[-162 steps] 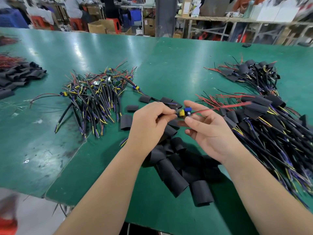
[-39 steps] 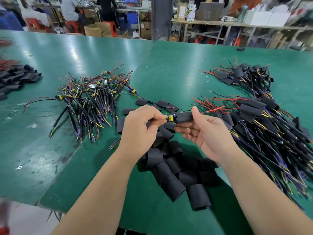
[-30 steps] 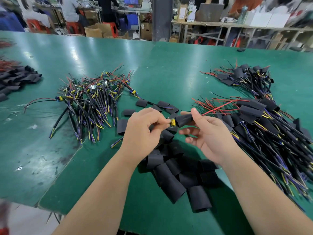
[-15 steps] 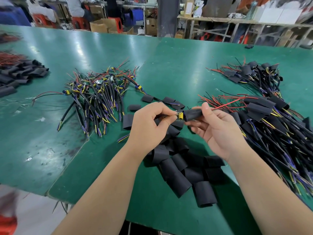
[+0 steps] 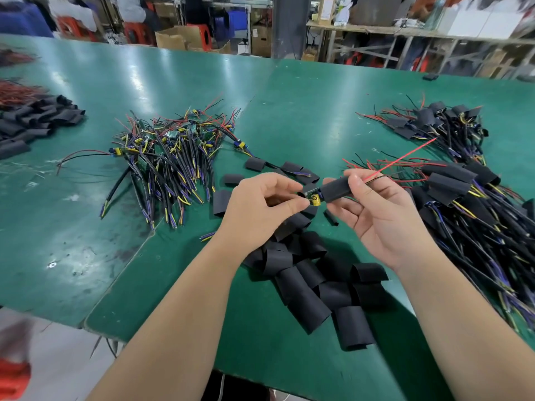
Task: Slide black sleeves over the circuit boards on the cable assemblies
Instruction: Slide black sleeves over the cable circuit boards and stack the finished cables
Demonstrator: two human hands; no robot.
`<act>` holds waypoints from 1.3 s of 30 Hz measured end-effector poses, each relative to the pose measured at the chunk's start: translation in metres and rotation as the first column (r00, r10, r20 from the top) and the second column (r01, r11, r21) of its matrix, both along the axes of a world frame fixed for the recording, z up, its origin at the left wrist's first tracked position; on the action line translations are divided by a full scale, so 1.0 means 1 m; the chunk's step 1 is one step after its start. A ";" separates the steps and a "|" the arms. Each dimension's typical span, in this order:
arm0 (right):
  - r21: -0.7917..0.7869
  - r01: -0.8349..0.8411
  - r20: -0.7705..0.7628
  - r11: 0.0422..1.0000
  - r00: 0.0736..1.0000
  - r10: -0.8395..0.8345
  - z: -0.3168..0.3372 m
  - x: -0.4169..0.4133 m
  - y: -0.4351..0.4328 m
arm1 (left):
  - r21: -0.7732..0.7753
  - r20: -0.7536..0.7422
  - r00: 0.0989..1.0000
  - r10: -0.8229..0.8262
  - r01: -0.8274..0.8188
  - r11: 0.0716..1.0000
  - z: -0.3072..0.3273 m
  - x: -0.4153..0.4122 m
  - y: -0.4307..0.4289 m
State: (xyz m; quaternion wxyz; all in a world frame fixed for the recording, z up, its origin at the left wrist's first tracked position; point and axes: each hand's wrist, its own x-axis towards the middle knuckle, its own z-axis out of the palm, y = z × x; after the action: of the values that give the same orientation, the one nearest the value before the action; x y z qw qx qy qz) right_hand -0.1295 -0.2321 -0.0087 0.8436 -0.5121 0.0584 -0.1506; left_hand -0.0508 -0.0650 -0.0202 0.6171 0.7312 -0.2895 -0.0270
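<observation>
Right hand (image 5: 376,215) grips a black sleeve (image 5: 335,188) partly covering the circuit board (image 5: 312,197) pinched by left hand (image 5: 260,206); unsleeved assemblies (image 5: 168,151) heaped left of them.

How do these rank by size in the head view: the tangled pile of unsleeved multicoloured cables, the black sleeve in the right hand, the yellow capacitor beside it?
1. Tangled pile of unsleeved multicoloured cables
2. Black sleeve
3. Yellow capacitor
</observation>
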 end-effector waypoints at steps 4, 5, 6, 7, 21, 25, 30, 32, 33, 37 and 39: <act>-0.028 -0.011 0.023 1.000 1.000 0.012 0.001 -0.001 0.000 | -0.006 -0.043 0.998 -0.054 0.054 0.999 0.001 -0.002 -0.001; -0.057 0.000 0.013 0.998 1.000 0.001 0.002 -0.002 -0.001 | -0.030 -0.054 0.996 -0.065 0.063 0.998 0.002 -0.003 -0.001; -0.091 0.017 0.001 0.996 1.000 -0.017 0.002 -0.002 -0.001 | -0.052 -0.060 0.996 -0.072 0.069 0.996 0.003 -0.003 -0.001; -0.122 0.039 -0.010 0.992 0.999 -0.040 0.002 -0.002 -0.001 | -0.072 -0.064 0.995 -0.078 0.074 0.995 0.004 -0.004 0.000; -0.115 -0.013 0.060 0.993 0.998 0.020 0.002 -0.004 0.002 | -0.199 -0.178 0.952 -0.248 0.212 0.957 0.010 -0.008 0.005; -0.084 -0.027 0.033 0.996 0.999 0.030 0.000 -0.003 0.004 | -0.215 -0.230 0.936 -0.267 0.219 0.952 0.010 -0.008 0.005; -0.033 -0.051 -0.038 0.998 0.998 0.050 0.000 -0.002 0.007 | -0.260 -0.266 0.918 -0.294 0.226 0.939 0.014 -0.011 0.007; 0.019 -0.085 -0.037 0.996 0.996 0.086 0.001 -0.002 0.007 | -0.294 -0.281 0.912 -0.299 0.215 0.931 0.015 -0.011 0.006; 0.043 -0.108 -0.035 0.993 0.993 0.110 0.001 -0.002 0.007 | -0.316 -0.288 0.908 -0.304 0.209 0.926 0.016 -0.011 0.006; 0.118 -0.196 -0.023 0.973 0.979 0.200 0.001 -0.002 0.008 | -0.355 -0.303 0.902 -0.307 0.193 0.915 0.016 -0.011 0.006; 0.127 -0.223 -0.006 0.967 0.974 0.225 0.002 -0.002 0.008 | -0.331 -0.319 0.901 -0.292 0.183 0.926 0.016 -0.010 0.006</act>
State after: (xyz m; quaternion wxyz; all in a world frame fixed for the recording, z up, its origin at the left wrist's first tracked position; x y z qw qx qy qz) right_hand -0.1319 -0.2243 -0.0072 0.8852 -0.4627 0.0180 -0.0451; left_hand -0.0609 -0.0589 -0.0042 0.7530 0.5727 -0.2593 -0.1944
